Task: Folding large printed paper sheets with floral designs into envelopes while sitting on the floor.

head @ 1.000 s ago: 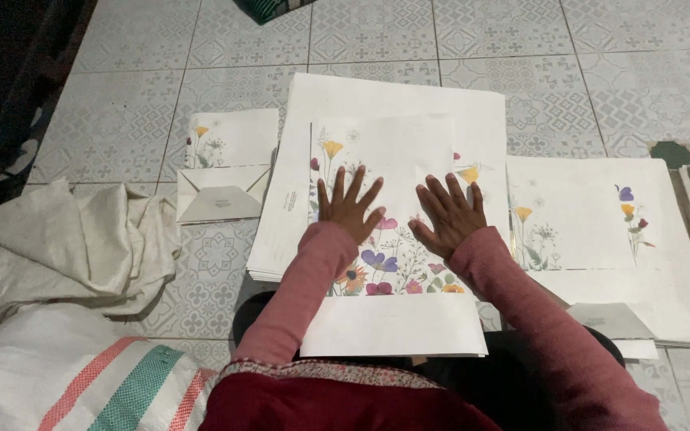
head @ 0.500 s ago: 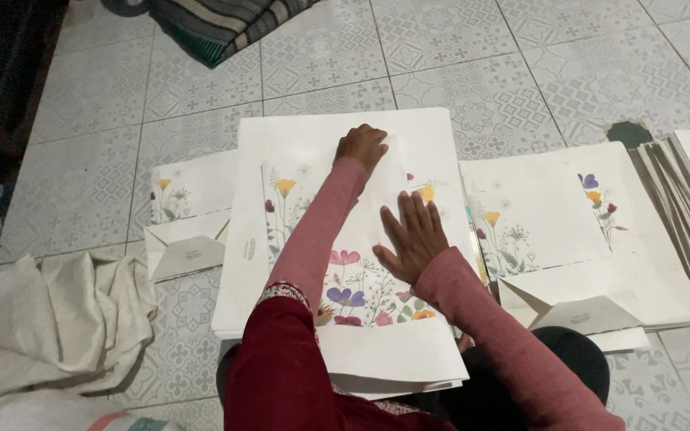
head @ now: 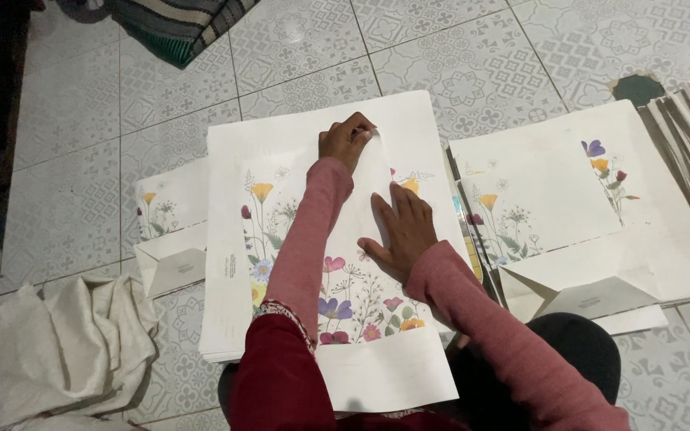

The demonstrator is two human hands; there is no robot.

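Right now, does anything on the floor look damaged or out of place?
Yes: a floor tile near the top right has a dark, ragged hole, as if chipped. Otherwise nothing stands out; the left hand and right hand rest on the flowered paper sheet.

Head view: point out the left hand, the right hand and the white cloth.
left hand (head: 346,137), head view, on the knuckles
right hand (head: 402,227), head view, on its back
white cloth (head: 57,347), head view, on its folds

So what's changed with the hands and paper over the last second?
The left hand moved from lying flat beside the right up to the top edge of the floral paper sheet and pinched it. The right hand stayed pressed flat on the sheet. The side stacks look unchanged.
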